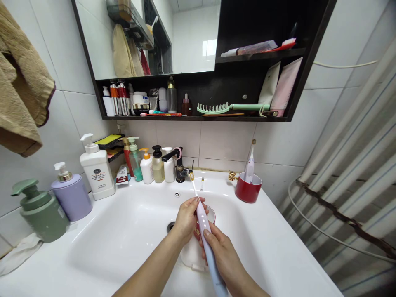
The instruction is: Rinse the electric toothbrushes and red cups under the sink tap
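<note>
An electric toothbrush (203,222), pale pink fading to blue, is held over the sink (123,231) with its head pointing up and away from me. My left hand (185,218) pinches it near the neck, where the brush head (192,178) joins the handle. Lower down, my right hand (223,249) is wrapped round the handle, thumb on its front. Behind my hands, a red cup (212,214) with a pale inside is in the basin, mostly hidden. Below them lies a whitish, see-through object (190,258) that I cannot make out.
A black faucet (179,165) stands at the sink's back edge. To its left are several pump bottles (97,173). A red cup (248,189) holding another electric toothbrush (250,167) sits back right. Above hangs a dark mirror cabinet (185,118) with toiletries; pipes (349,165) run along the right.
</note>
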`<move>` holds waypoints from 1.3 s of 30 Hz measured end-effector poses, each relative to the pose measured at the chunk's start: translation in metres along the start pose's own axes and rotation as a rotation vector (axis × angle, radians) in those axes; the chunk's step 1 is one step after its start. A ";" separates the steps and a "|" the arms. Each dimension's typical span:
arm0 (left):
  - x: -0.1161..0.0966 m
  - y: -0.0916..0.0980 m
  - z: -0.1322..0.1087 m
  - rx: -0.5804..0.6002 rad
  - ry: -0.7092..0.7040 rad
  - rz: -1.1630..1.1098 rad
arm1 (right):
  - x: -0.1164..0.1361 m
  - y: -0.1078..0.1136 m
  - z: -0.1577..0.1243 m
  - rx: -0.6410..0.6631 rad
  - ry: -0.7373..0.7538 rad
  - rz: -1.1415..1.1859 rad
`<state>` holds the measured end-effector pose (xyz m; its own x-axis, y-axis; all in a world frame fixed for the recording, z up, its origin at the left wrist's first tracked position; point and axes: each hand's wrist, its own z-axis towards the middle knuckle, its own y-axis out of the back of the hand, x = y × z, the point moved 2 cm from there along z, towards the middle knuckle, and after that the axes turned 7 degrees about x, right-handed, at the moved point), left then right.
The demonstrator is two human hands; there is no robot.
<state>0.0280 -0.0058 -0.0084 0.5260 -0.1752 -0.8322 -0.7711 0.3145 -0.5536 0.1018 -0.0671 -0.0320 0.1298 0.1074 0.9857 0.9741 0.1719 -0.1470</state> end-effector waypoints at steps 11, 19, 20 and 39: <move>-0.001 0.000 0.000 0.000 -0.006 0.009 | 0.003 -0.001 -0.001 -0.008 0.001 0.019; -0.001 0.001 0.001 0.005 0.000 0.027 | 0.000 -0.003 -0.003 0.004 0.007 0.019; -0.002 0.002 0.001 0.001 -0.010 0.034 | 0.001 -0.003 -0.003 -0.001 0.028 0.009; 0.031 0.026 0.000 0.294 -0.153 1.696 | 0.001 0.049 0.081 -0.345 0.292 -0.457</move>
<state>0.0245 -0.0032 -0.0482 -0.6978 0.5829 -0.4163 -0.3812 0.1898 0.9048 0.1342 0.0208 -0.0451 -0.3144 -0.1813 0.9318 0.9405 -0.1928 0.2798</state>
